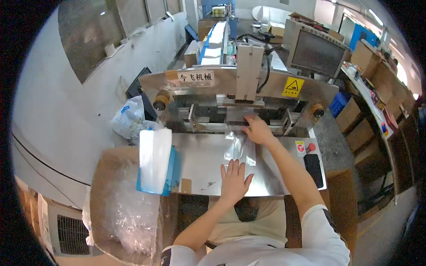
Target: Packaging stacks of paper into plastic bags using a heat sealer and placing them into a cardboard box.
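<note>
A clear, shiny plastic bag (234, 148) lies on the steel worktop in front of me, its far end reaching into the machine's slot. My left hand (234, 181) rests palm down at the bag's near end, fingers spread and pointing away from me. Farther off and to the right, my right hand (259, 131) reaches to the bag's far end at the slot. Its thumb and forefinger are apart, touching the bag's right edge near a flat grey piece (237, 116). The steel machine (222, 81) spans the back of the worktop (195, 153).
A blue box (171, 170) of white sheets (154, 155) stands left on the worktop. Left below, a cardboard carton (117, 159) holds crumpled clear plastic. A black phone (313, 170) and red button (311, 147) are on the right. A monitor (318, 49) and conveyor (215, 44) stand behind.
</note>
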### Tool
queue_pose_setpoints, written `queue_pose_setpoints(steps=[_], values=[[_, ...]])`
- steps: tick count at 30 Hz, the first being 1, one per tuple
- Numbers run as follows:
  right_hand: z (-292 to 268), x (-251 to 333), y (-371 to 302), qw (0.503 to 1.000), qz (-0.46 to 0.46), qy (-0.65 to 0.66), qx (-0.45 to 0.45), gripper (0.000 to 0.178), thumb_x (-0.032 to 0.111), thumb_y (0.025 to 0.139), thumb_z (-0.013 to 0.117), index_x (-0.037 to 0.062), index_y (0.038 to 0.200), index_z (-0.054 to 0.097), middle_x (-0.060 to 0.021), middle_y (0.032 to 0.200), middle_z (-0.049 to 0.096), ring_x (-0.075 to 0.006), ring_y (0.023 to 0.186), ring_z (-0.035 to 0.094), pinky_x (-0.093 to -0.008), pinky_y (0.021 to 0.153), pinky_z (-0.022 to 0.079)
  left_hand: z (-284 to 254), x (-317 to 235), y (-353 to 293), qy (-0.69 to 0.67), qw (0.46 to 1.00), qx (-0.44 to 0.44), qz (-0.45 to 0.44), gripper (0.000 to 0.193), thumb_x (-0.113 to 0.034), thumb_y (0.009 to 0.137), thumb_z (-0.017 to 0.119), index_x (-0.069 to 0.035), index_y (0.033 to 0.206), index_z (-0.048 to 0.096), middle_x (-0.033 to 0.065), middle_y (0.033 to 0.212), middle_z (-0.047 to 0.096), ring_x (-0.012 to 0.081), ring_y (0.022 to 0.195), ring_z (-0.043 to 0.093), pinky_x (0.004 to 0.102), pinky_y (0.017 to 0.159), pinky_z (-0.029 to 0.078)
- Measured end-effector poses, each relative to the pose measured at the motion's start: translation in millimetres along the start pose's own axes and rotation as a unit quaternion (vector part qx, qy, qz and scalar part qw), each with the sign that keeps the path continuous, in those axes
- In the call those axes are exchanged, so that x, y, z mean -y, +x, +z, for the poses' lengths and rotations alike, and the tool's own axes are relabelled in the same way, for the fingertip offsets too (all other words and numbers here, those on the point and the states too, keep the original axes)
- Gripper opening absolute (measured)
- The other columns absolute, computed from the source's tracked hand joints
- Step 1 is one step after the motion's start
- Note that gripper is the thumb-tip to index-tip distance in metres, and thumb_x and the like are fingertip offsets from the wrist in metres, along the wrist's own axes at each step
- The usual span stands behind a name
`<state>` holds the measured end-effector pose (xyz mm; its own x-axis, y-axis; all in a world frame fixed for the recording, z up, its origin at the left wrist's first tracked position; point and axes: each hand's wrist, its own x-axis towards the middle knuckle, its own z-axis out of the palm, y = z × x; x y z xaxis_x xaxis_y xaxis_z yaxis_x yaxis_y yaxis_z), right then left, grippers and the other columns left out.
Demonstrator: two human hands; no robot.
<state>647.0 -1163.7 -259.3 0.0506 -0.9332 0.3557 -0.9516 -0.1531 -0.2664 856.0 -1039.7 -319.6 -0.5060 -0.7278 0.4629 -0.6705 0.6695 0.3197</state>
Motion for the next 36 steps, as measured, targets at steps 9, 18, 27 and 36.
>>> queue_pose_setpoints(steps=[9, 18, 27, 36], values=[[-13, 4, 17, 0.997, 0.014, -0.073, 0.021, 0.043, 0.028, 0.093, 0.062, 0.0002, 0.125, 0.057, -0.0231, 0.113, 0.066, -0.0414, 0.112, 0.059, -0.0493, 0.096, 0.047, -2, -1, -2, 0.006, 1.000, -0.015, -0.003, 0.052, -0.040, 0.093, 0.062, 0.002, 0.124, 0.057, 0.0203, 0.134, 0.052, 0.0412, 0.131, 0.043, 0.0651, 0.107, 0.030], [-13, 0, 28, 0.992, 0.014, -0.128, 0.004, 0.040, 0.032, 0.096, 0.056, 0.0021, 0.123, 0.060, -0.0226, 0.118, 0.066, -0.0415, 0.117, 0.058, -0.0549, 0.102, 0.041, -14, -2, 1, -0.107, 0.986, -0.069, -0.106, 0.077, -0.038, 0.091, 0.068, 0.006, 0.144, 0.034, 0.0337, 0.149, 0.029, 0.0529, 0.140, 0.026, 0.0654, 0.113, 0.021], [-28, 5, 32, 0.987, 0.057, -0.100, 0.108, 0.038, 0.029, 0.096, 0.056, 0.0001, 0.121, 0.059, -0.0244, 0.124, 0.063, -0.0418, 0.120, 0.056, -0.0535, 0.105, 0.041, -8, 10, -3, -0.144, 0.973, -0.109, -0.145, 0.084, -0.040, 0.094, 0.063, 0.011, 0.148, 0.023, 0.0340, 0.153, 0.025, 0.0523, 0.144, 0.019, 0.0626, 0.117, 0.015], [-56, 17, -102, 0.961, 0.131, 0.238, -0.057, 0.052, 0.016, 0.099, 0.053, 0.0000, 0.148, 0.040, -0.0239, 0.143, 0.052, -0.0367, 0.137, 0.046, -0.0390, 0.112, 0.037, -8, 8, -4, -0.152, 0.976, -0.081, -0.131, 0.084, -0.038, 0.093, 0.064, 0.012, 0.147, 0.024, 0.0355, 0.152, 0.028, 0.0532, 0.144, 0.020, 0.0595, 0.118, 0.017]])
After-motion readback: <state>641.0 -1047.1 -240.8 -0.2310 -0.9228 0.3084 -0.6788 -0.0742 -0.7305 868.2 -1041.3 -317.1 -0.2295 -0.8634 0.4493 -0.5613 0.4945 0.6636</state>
